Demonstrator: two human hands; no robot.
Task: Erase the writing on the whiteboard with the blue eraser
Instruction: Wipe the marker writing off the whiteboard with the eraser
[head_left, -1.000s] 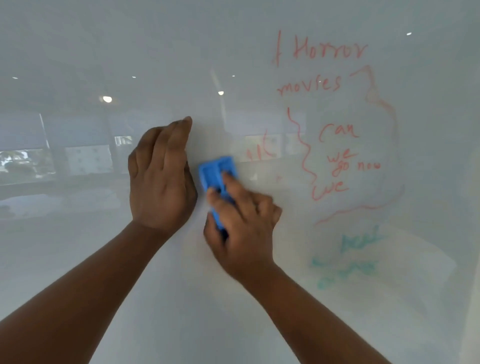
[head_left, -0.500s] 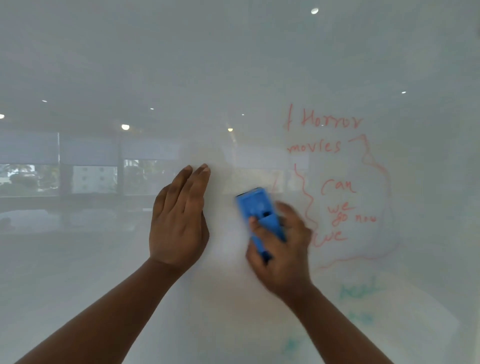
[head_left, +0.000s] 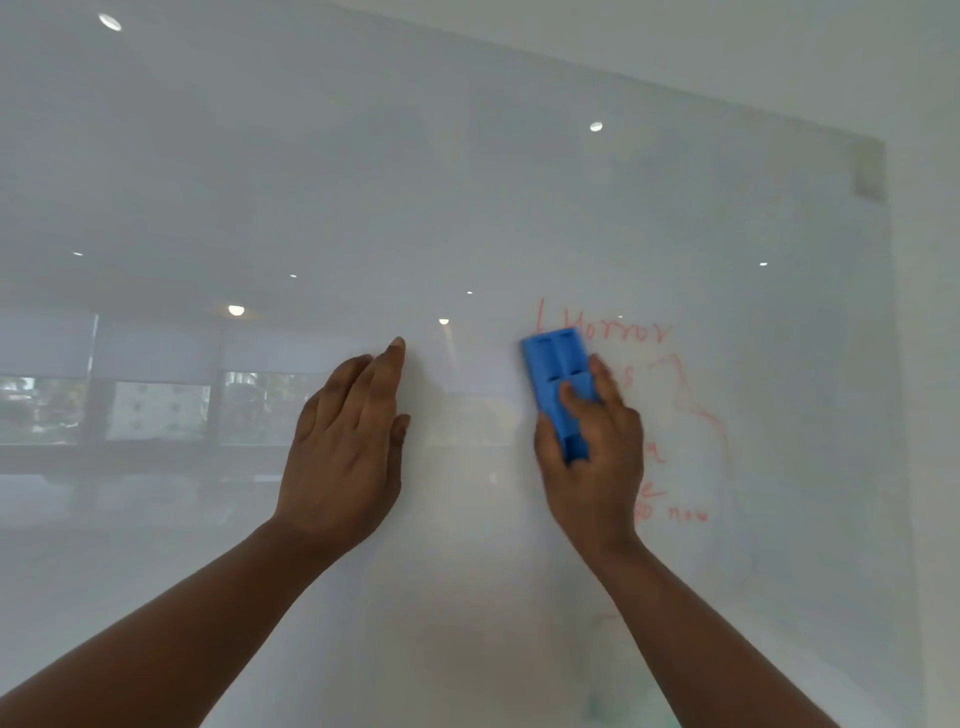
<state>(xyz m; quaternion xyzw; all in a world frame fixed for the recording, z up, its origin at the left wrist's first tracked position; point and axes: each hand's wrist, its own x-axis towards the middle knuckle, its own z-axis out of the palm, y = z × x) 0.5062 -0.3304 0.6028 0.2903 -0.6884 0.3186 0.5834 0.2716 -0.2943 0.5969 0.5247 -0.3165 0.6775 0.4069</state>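
Observation:
A glossy glass whiteboard (head_left: 467, 182) fills the view. Red writing (head_left: 628, 332) sits on its right part: the word "Horror" on top, a wavy outline to the right, more words lower down partly behind my right hand. My right hand (head_left: 597, 457) grips the blue eraser (head_left: 558, 384) and presses it upright against the board, its top edge touching the left end of "Horror". My left hand (head_left: 348, 447) lies flat on the board to the left, fingers together, holding nothing. Faint green smears (head_left: 597, 712) show near the bottom.
The board's top edge and right edge (head_left: 891, 364) border a white wall. A small metal mount (head_left: 868, 171) sits in the upper right corner. The glass reflects ceiling lights and windows on its left half.
My right hand has carried the eraser up and right, from the wiped patch beside the writing onto "movies" and the start of "Horror". The view has tilted upward. My left hand stays flat.

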